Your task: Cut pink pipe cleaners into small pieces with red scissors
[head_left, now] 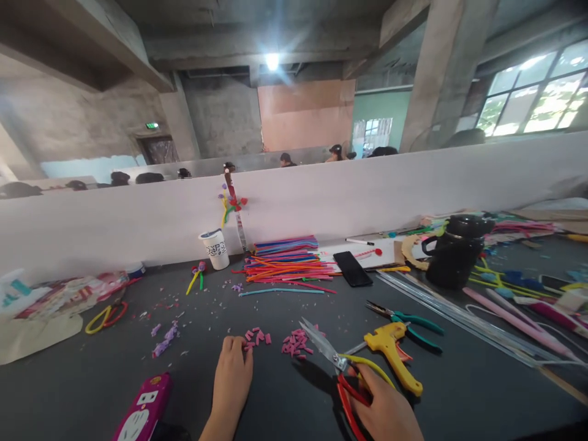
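My right hand (383,404) is closed round the red and yellow handles of a pair of scissors (324,346). The blades stand a little apart, above a small heap of short pink cut pieces (294,343). On the dark tabletop, my left hand (233,370) has its fingers bent together at the edge of a second cluster of pink pieces (258,337). Its fingertips face away from me, so what they pinch, if anything, is hidden. Right of the scissors lie a yellow glue gun (392,355) and teal-handled pliers (416,327).
Bundled colourful pipe cleaners (287,263) lie at the back beside a phone (353,269) and a paper cup (214,250). A black jug (456,254) stands right, near clear rods (450,315). A magenta power strip (144,407) is front left. A white partition (321,202) borders the table.
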